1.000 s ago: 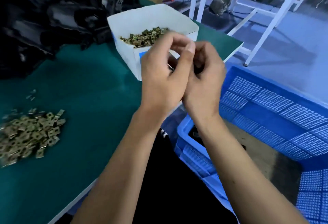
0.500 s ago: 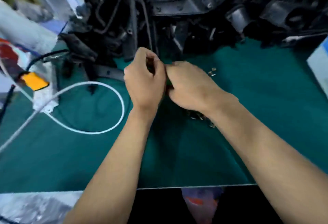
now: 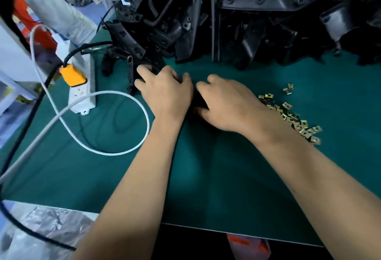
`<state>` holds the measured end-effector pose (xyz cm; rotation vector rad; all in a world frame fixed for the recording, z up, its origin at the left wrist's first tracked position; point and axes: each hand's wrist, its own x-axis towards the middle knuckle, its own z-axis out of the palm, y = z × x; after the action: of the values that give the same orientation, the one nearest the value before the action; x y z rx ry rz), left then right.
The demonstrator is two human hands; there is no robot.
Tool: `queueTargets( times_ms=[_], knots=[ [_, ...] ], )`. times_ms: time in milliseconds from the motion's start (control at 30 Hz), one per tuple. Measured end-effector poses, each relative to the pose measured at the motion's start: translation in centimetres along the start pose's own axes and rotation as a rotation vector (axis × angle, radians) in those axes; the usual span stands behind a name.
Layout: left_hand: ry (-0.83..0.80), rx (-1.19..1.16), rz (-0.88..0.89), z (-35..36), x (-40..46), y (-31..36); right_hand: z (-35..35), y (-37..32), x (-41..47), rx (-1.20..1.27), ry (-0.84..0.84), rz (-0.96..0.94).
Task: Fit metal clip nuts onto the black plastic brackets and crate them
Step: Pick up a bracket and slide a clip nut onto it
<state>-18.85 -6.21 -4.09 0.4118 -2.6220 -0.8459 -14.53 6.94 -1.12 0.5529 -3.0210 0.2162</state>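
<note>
A big heap of black plastic brackets (image 3: 247, 12) fills the back of the green mat (image 3: 206, 177). At its foot lies one black bracket (image 3: 195, 100), mostly hidden between my hands. My left hand (image 3: 165, 92) grips its left end, fingers curled over the black plastic near the heap. My right hand (image 3: 224, 103) holds the right end, thumb below and fingers above. A loose pile of brass-coloured metal clip nuts (image 3: 292, 115) lies on the mat just right of my right wrist. No crate is in view.
A white power strip (image 3: 82, 92) with a yellow plug (image 3: 72, 75) sits at the mat's left edge. A white cable (image 3: 115, 152) loops across the mat beside my left forearm, and a black cable (image 3: 41, 86) runs down the left. The mat's front edge is near my elbows.
The view swung left, away from the white box of nuts and the blue crate. My hands dropped from mid-air onto the mat at the foot of the bracket heap.
</note>
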Motion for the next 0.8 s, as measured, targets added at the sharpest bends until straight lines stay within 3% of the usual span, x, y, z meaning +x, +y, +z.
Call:
queueTargets(
  times_ms=[133,233,333,433,633,800],
  knots=[
    [0.025,-0.412,-0.009,-0.5,-0.5,0.9,-0.5,1.3,0.2,0.089,-0.064,-0.019],
    [0.145,-0.678,0.066,-1.0,-2.6,2.4,-1.2,1.9,-0.2,0.157,-0.095,-0.044],
    [0.140,-0.738,0.301,-0.9,-3.5,3.1,-2.0,3.1,-1.2,0.229,-0.054,-0.077],
    [-0.001,-0.808,0.520,-0.4,-3.8,3.5,-3.1,5.6,-2.8,0.273,0.014,-0.038],
    [-0.144,-0.620,0.543,0.9,-4.6,4.3,-3.6,10.0,-6.9,0.360,-0.136,0.019],
    [-0.112,-0.295,0.685,2.2,-4.2,5.8,-2.2,10.4,-6.8,0.421,-0.054,0.024]
  ],
)
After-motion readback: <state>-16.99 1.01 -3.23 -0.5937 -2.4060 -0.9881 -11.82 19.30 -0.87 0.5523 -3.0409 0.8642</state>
